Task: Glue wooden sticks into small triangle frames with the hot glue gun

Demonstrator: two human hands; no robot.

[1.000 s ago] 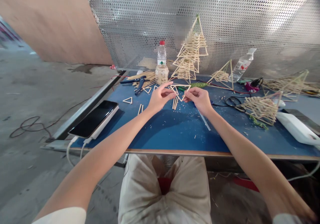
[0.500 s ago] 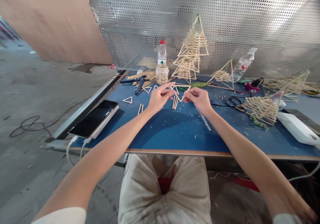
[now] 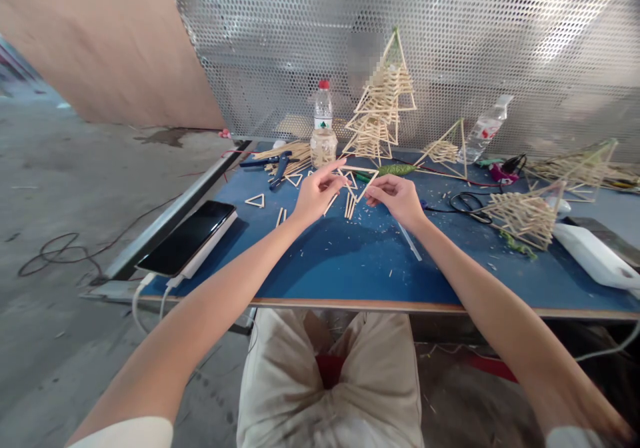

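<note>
Between my two hands, above the table, is a triangle of thin wooden sticks [image 3: 361,169], one corner pointing down toward me. My left hand [image 3: 318,196] pinches its left side, index finger stretched along the upper corner. On the opposite side, the thumb and fingers of my right hand [image 3: 395,199] are closed on the triangle's edge. Just below it lie several short loose sticks [image 3: 350,206] on the blue tabletop [image 3: 320,261]. A smaller finished triangle [image 3: 255,201] rests to the left of my left hand.
A phone [image 3: 187,237] on a white power bank lies at the left edge. Behind are blue-handled pliers [image 3: 281,168], a red-capped bottle [image 3: 323,111] and a tall stacked stick structure [image 3: 380,111]. Rightward are another bottle [image 3: 485,131], a stick structure [image 3: 525,218] and a white device [image 3: 595,255].
The held triangle has shifted slightly left and tilted a little, with both hands staying on it. A loose stick beneath my left hand now shows.
</note>
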